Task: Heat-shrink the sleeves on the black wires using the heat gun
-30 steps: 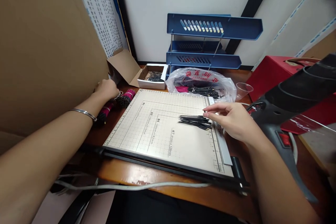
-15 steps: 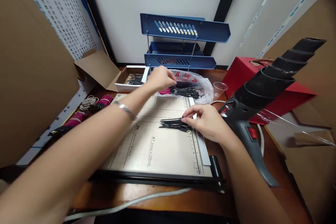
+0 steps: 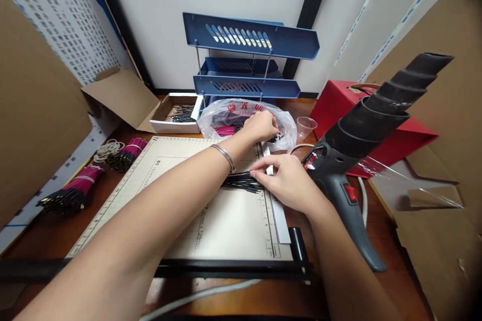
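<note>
My left hand (image 3: 260, 126), a silver bangle on its wrist, reaches over a clear plastic bag (image 3: 211, 119) with red lettering. Its fingers are curled down at the black ends of wires in the bag; what they grip is hidden. My right hand (image 3: 288, 178) is closed in a pinch, thumb and forefinger on the end of a thin black wire. Beneath those fingertips a loose row of short black wires (image 3: 243, 182) with bare metal tips lies on the cream board of a paper trimmer (image 3: 233, 225). My left forearm covers part of the board and the row's left end.
A grey heat gun (image 3: 350, 160) stands at right before a red box (image 3: 395, 140). Behind are a blue tray rack (image 3: 248, 42), an open carton (image 3: 175, 125) of black wires and a clear cup (image 3: 306, 127). Tied pink-and-black wire bundles (image 3: 81, 180) lie left.
My left hand has moved right across the bag, down to the black wire ends. The right hand stays pinched above the row. The whole view has shifted slightly.
</note>
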Demonstrator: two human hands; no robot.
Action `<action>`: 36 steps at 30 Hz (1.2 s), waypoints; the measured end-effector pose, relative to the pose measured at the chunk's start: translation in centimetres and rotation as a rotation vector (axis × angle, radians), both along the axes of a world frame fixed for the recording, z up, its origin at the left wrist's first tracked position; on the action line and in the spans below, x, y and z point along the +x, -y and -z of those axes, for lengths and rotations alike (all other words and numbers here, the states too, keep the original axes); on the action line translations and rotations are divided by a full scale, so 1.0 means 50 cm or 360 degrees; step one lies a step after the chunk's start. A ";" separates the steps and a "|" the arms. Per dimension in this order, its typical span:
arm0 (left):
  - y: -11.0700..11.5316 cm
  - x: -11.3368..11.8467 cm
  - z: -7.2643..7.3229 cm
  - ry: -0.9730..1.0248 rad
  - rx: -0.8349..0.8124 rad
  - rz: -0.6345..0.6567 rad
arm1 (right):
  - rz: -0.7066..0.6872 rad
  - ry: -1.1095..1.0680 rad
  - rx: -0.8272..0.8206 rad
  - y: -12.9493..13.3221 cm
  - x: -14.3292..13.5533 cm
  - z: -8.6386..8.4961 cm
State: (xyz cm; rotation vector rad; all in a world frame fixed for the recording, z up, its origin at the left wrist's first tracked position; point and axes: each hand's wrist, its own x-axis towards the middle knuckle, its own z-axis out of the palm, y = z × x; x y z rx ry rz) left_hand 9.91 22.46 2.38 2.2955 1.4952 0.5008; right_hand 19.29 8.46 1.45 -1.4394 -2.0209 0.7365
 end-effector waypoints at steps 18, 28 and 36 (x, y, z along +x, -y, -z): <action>-0.096 0.191 -0.009 0.0112 0.0172 0.0261 | 0.0085 -0.0012 0.0008 -0.007 0.006 0.007; -0.023 0.026 -0.057 0.0401 0.0403 0.0503 | 0.0501 -0.0051 0.0238 -0.014 -0.003 0.025; 0.139 -0.165 -0.052 0.0171 0.0078 0.0616 | 0.0611 -0.0102 0.0467 -0.009 -0.005 0.029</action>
